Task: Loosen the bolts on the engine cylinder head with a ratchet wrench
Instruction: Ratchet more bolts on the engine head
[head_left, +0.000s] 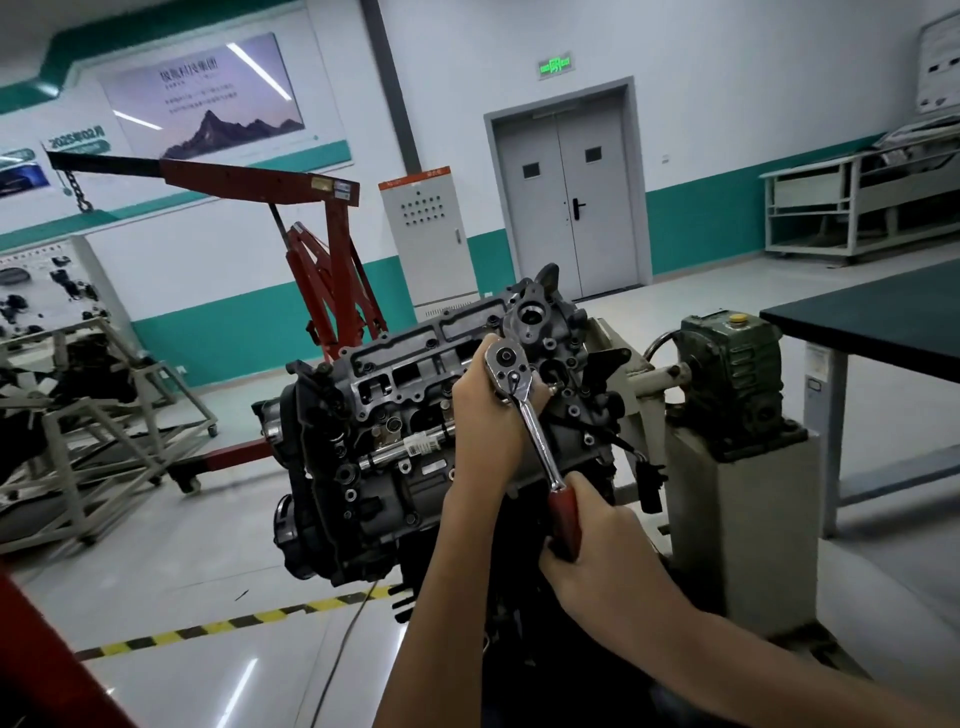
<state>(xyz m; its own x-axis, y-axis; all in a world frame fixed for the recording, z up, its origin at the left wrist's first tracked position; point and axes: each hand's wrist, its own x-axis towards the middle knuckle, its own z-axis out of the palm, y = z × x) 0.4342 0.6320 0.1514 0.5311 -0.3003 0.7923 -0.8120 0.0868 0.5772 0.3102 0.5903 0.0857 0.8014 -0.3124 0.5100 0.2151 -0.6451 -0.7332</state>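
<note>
The dark engine cylinder head (415, 395) sits tilted on a stand in the middle of the head view. A chrome ratchet wrench (524, 410) with a red handle lies over its right end, its round head up near the top edge. My left hand (485, 410) wraps around the wrench just below its round head and holds it against the engine. My right hand (597, 540) grips the red handle lower down. The bolt and socket under the wrench head are hidden.
A grey engine stand with a green gearbox (737, 374) is at the right, beside a dark table (883, 317). A red engine hoist (322, 270) stands behind on the left, next to a metal rack (93, 415). Yellow-black floor tape (234, 621) runs in front.
</note>
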